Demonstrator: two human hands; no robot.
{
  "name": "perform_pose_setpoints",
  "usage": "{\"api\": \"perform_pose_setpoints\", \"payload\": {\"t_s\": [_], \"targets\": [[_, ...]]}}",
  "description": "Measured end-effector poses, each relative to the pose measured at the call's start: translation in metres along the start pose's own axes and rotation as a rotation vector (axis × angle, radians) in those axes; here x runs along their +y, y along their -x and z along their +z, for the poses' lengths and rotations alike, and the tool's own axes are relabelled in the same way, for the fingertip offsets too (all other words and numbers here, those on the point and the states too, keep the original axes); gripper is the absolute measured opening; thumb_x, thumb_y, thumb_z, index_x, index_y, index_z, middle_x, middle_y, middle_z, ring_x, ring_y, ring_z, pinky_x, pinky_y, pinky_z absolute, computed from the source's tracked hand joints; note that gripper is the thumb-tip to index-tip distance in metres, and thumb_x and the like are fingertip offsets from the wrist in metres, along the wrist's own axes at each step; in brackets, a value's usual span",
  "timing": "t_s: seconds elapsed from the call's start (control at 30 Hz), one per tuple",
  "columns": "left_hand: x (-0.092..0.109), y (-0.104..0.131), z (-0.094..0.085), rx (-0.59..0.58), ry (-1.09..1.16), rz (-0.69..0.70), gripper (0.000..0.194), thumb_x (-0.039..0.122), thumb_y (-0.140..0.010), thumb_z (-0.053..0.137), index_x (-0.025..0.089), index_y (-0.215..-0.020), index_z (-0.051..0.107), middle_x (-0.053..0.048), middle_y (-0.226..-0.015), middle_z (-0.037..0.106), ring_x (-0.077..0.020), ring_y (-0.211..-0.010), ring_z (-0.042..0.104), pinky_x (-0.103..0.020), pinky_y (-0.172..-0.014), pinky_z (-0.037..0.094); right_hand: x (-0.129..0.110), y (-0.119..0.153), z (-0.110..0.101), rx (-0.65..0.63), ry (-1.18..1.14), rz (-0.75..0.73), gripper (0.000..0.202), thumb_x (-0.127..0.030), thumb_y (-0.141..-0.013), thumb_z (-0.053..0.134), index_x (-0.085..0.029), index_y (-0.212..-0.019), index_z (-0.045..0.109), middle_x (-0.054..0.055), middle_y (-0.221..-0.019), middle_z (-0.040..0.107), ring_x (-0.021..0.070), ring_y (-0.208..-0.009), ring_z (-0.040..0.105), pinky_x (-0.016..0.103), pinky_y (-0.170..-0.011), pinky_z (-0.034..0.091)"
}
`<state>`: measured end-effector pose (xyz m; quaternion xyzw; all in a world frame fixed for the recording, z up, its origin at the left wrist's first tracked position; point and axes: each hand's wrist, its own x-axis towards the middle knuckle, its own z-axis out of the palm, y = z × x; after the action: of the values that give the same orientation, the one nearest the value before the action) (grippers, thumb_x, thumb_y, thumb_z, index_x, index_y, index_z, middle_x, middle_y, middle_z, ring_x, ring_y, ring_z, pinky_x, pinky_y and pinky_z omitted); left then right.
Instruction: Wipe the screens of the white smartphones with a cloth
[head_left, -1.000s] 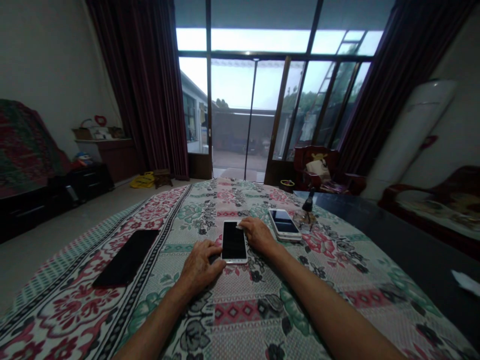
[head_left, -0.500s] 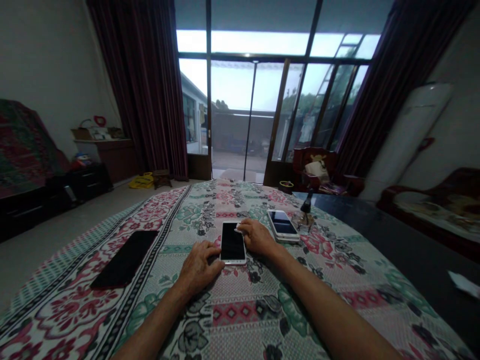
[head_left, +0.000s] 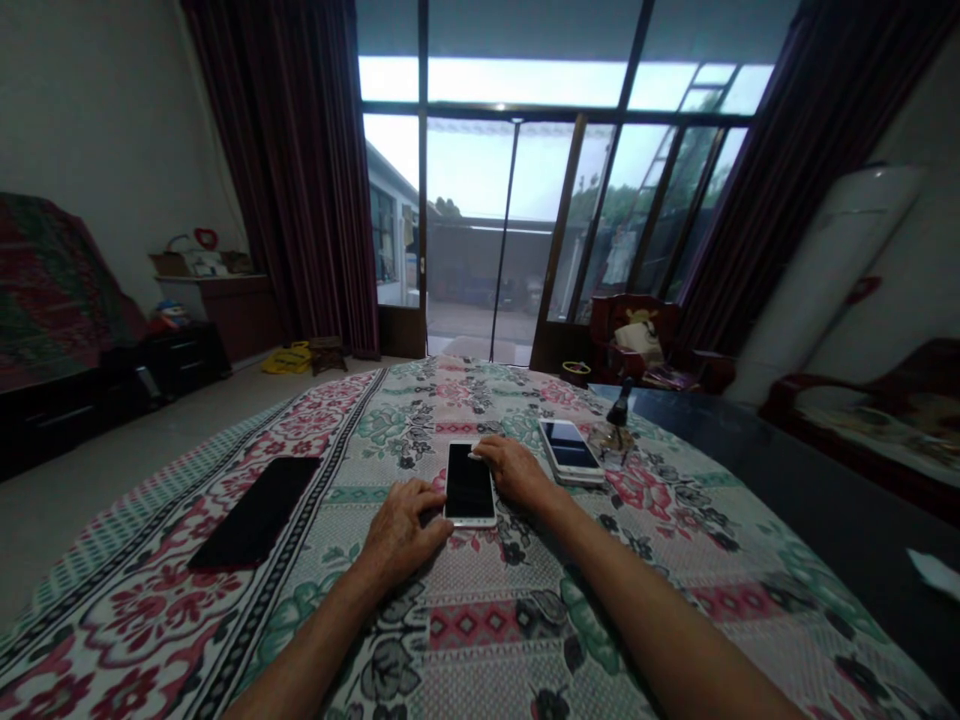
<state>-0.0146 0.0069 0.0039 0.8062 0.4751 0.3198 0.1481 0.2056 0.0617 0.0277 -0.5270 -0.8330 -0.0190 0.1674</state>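
Note:
A white-framed smartphone [head_left: 470,485] with a dark screen lies face up on the flowered tablecloth. My left hand [head_left: 405,525] steadies it, closed on its left edge and lower left corner with thumb and fingers. My right hand [head_left: 517,472] rests at the phone's upper right edge, fingers pinched together on a small white wad [head_left: 475,455] that touches the screen; its material is too small to tell. Right of that hand, a stack of white smartphones [head_left: 570,447] lies on the cloth. A black smartphone [head_left: 259,512] lies apart on the left.
The patterned tablecloth [head_left: 480,585] covers the table. Behind the phone stack stands a small dark-topped object [head_left: 619,408] on a clear base. A dark bare tabletop [head_left: 787,460] shows at right, with a white paper-like piece [head_left: 934,570] on it. Glass doors [head_left: 480,220] stand beyond.
The view has shifted slightly. Both hands keep their places at the phone, and the white wad stays near the top of the screen.

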Motion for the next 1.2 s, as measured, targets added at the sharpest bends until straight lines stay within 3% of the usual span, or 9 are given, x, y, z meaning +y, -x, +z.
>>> {"api": "perform_pose_setpoints", "payload": {"t_s": [0.3,0.7,1.03,1.2], "targets": [[-0.006,-0.001,0.003,0.001,0.009,0.010,0.024,0.026,-0.076,0.066,0.019,-0.098,0.073,-0.006,-0.098,0.066,-0.0240,-0.099,0.057,-0.037,-0.091,0.045,0.004,-0.015,0.003,-0.012,-0.009,0.036,0.035,-0.010,-0.091,0.044,-0.020,-0.114,0.068,0.007,-0.123,0.063,0.0185,-0.108,0.056,0.027,-0.092,0.039],[-0.004,-0.001,0.002,0.013,0.005,0.016,0.023,0.024,-0.075,0.064,0.019,-0.096,0.074,-0.006,-0.098,0.067,-0.0242,-0.097,0.056,-0.037,-0.089,0.045,-0.021,0.040,-0.017,-0.062,0.006,-0.141,0.037,-0.007,-0.088,0.045,-0.020,-0.116,0.066,0.008,-0.117,0.064,0.0187,-0.104,0.055,0.029,-0.091,0.038],[-0.008,-0.002,0.005,0.016,0.021,0.017,0.025,0.028,-0.076,0.064,0.021,-0.097,0.074,-0.006,-0.098,0.066,-0.0242,-0.098,0.057,-0.037,-0.090,0.045,-0.012,-0.005,-0.008,-0.065,0.025,-0.006,0.039,-0.005,-0.086,0.044,-0.021,-0.110,0.070,0.006,-0.117,0.066,0.0190,-0.101,0.057,0.028,-0.089,0.038],[-0.005,-0.002,0.002,0.005,0.036,0.014,0.024,0.028,-0.076,0.063,0.021,-0.095,0.074,-0.006,-0.097,0.067,-0.0245,-0.098,0.058,-0.038,-0.090,0.045,-0.016,-0.003,-0.008,-0.064,0.049,0.006,0.040,-0.004,-0.086,0.043,-0.021,-0.111,0.069,0.006,-0.118,0.065,0.0182,-0.102,0.056,0.028,-0.091,0.037]]}}
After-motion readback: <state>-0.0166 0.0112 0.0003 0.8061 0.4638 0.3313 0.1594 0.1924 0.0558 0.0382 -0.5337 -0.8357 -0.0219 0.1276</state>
